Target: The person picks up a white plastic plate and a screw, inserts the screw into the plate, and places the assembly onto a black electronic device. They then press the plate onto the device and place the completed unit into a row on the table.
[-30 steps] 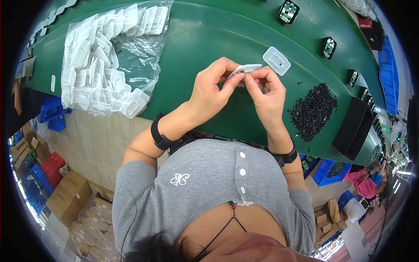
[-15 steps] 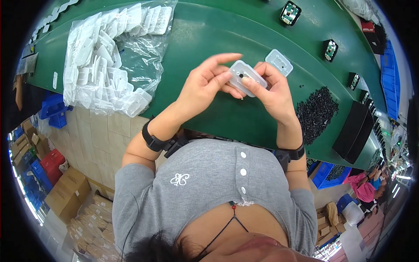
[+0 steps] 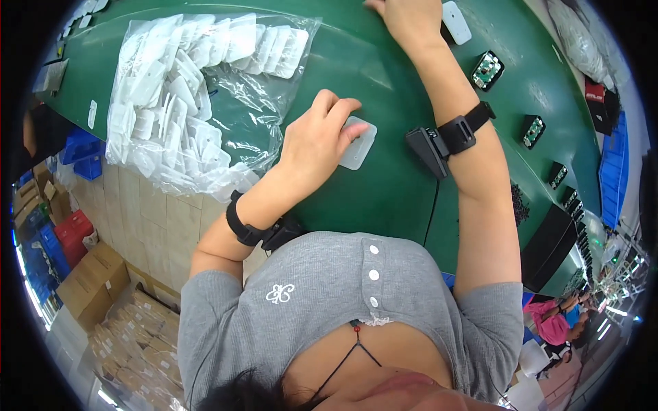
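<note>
Over the green worktable, my left hand [image 3: 315, 140] is curled, its thumb lying on the upper part of a translucent white plastic cover [image 3: 356, 152]. The cover is a rounded rectangle with small holes; the fingers under the hand are hidden. My right hand [image 3: 415, 15] reaches far across the table, and the upper picture edge cuts off its fingers, so any hold is out of sight. Right beside that wrist is another white plastic cover [image 3: 458, 24] with dark holes. To the left of my left hand lies a clear plastic bag [image 3: 240, 127] with many white covers [image 3: 161, 75].
Black housings with green circuit boards [image 3: 489, 70] stand along the right side. A pile of small black screws [image 3: 519, 205] shows partly behind my right forearm, near a black box [image 3: 554, 243]. A black cable [image 3: 432, 216] hangs from my right wrist strap. Cardboard boxes [image 3: 92, 281] stand lower left.
My right hand has let go of the cover both hands were on and stretched far forward. My left hand stays at the cover, lower and nearer the bag. The whole view has shifted.
</note>
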`<state>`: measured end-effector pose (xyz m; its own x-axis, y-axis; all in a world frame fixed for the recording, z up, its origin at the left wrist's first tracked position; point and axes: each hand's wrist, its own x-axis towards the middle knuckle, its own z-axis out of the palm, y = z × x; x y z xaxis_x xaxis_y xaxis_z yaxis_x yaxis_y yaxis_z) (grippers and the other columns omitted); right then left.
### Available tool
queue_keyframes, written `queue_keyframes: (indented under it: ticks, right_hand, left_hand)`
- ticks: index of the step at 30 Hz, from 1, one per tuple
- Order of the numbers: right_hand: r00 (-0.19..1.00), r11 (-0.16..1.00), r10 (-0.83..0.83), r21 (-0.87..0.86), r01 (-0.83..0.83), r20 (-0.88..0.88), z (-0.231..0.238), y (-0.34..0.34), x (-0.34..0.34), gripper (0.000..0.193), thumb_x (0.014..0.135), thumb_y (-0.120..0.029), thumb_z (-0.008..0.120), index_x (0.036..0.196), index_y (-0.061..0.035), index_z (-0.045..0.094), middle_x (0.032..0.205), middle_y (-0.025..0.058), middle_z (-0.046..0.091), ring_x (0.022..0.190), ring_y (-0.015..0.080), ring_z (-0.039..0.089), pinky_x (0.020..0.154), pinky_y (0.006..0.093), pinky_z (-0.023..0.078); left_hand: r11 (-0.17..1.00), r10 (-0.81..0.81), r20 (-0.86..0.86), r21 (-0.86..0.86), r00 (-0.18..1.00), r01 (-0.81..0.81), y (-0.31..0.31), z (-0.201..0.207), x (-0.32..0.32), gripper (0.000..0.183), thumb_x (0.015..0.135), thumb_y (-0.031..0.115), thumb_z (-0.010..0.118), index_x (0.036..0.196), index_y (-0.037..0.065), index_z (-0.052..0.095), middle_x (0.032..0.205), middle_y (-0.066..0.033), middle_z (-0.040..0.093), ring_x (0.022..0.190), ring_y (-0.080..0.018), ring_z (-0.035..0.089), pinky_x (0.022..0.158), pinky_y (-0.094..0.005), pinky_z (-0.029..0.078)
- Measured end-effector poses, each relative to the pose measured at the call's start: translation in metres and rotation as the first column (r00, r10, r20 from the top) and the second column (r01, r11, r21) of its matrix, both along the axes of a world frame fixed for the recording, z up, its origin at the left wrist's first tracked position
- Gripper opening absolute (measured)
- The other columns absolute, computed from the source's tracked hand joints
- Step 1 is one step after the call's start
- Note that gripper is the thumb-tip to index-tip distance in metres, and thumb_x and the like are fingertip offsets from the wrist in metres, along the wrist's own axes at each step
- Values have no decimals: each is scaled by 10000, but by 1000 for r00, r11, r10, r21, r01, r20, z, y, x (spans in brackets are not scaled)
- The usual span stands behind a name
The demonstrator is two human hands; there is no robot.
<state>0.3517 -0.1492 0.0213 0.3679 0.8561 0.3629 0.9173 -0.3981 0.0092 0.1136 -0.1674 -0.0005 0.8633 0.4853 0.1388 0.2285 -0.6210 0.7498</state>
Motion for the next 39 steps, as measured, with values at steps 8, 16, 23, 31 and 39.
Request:
queue_keyframes:
  ticks: [8,16,23,31,39]
  right_hand:
    - [784,962,38,235,139,-620,27,-70,-43,267,848,-153,673,1050,19,640,864,141,593,784,269,579,745,370,479]
    - [652,926,12,255,279,-758,-7,-196,-107,389,829,-105,737,1174,-19,579,1092,74,601,1006,175,584,909,328,461]
    - [892,967,47,244,71,-449,-4,-210,-111,393,793,-76,737,1170,-38,630,1116,121,633,1042,259,596,932,359,458]
    - [790,956,263,259,-137,-553,16,-217,-138,431,740,-25,762,1150,-5,629,1128,144,648,1038,290,613,910,359,475]
    - [763,957,283,225,-183,-581,0,-209,-145,436,728,-15,759,1145,-22,634,1119,129,650,1029,290,613,880,369,492]
  left_hand:
    - [938,-11,-99,343,995,45,-25,-3,-30,721,640,304,808,1249,56,514,1142,-109,501,1039,-287,496,845,-386,429]
    - [942,-123,72,323,990,94,-17,-10,-38,535,698,86,727,1204,61,554,1143,-94,561,1071,-289,526,891,-411,434]
    - [906,-280,80,352,957,236,-33,-7,-40,503,707,74,714,1187,67,566,1164,-76,576,1094,-269,543,953,-416,417]
    - [987,-156,233,76,960,142,-30,-5,-51,539,752,-24,648,1277,42,543,1273,-108,576,1146,-304,553,963,-404,439]
    - [956,-262,151,172,953,236,-26,-10,-56,458,812,-75,491,1234,55,610,1308,-70,596,1200,-260,562,974,-377,443]
